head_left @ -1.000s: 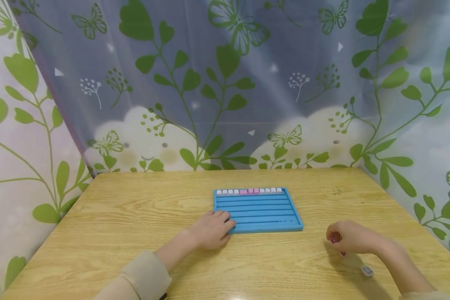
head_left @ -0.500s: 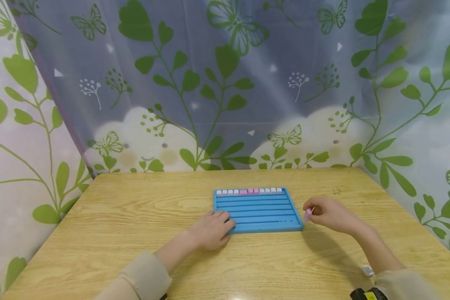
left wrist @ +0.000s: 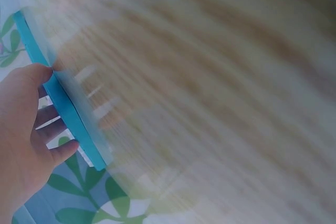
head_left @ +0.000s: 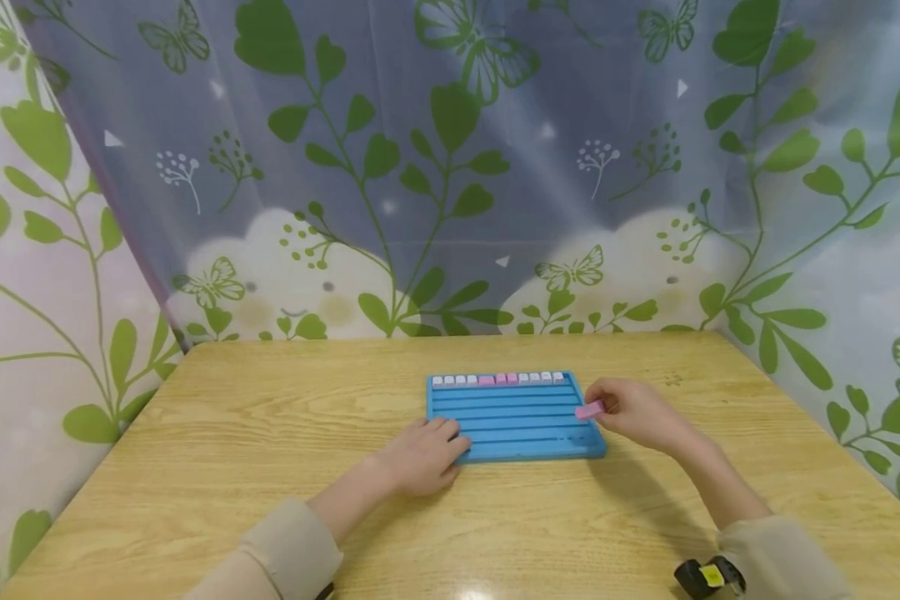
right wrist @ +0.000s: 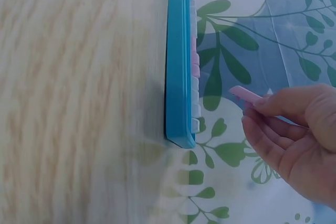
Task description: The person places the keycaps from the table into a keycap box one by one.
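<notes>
A shallow blue keycap tray with several ridged rows lies on the table; its back row holds white and pink keycaps. My left hand holds the tray's front left part. In the left wrist view, the thumb lies against the tray's front wall and the fingers reach over it. Between thumb and fingertips, my right hand pinches a long pink keycap over the tray's right edge. The right wrist view shows this pink keycap tilted, its underside stems partly visible.
The wooden table reaches back to a patterned curtain, with more curtain at both sides. A black device with a yellow label sits at the right sleeve.
My right hand has picked the pink keycap off the table at right and carried it left and back to the tray. The loose white keycap there is now hidden. My left hand stays put.
</notes>
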A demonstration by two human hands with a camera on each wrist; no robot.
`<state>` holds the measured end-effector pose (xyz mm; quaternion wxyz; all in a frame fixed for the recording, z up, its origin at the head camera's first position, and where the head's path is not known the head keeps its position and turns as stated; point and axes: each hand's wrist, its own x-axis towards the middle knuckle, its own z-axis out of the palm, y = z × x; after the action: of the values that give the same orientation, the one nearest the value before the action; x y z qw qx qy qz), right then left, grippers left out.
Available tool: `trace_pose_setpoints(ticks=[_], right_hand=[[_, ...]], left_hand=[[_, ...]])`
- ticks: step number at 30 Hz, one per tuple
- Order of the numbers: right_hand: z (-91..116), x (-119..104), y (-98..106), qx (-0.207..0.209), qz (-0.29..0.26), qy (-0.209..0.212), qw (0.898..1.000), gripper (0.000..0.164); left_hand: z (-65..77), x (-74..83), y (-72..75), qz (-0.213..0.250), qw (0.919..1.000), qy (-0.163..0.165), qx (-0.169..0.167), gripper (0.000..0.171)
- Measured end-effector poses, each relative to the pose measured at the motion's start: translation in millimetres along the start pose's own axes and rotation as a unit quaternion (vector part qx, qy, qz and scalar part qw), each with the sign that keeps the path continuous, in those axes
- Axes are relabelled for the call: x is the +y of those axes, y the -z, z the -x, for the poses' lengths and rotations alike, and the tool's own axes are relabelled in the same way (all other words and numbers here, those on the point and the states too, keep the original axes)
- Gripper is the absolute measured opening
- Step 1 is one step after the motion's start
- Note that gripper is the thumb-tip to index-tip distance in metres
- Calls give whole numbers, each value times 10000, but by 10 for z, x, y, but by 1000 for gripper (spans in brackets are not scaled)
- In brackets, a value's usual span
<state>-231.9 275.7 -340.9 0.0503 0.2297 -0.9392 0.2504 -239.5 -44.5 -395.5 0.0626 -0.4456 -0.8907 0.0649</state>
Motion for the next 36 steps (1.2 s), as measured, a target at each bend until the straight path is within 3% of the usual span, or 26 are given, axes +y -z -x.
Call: trace_pose_setpoints(ticks=[15,24,36], right_hand=[[-255,-65,-242,-1,-560,-159,9983,17],[-436,-123,-389,20,-776,-50,9970,14],[-669,-202,-578,-131,-1624,-217,9864,25]], left_hand=[[2,-18,-11,-79,9999,-66,74,31],[8,-11,1,-98,9999,-39,5,31],[7,-12,28,-91,9999,-33,-55,32]])
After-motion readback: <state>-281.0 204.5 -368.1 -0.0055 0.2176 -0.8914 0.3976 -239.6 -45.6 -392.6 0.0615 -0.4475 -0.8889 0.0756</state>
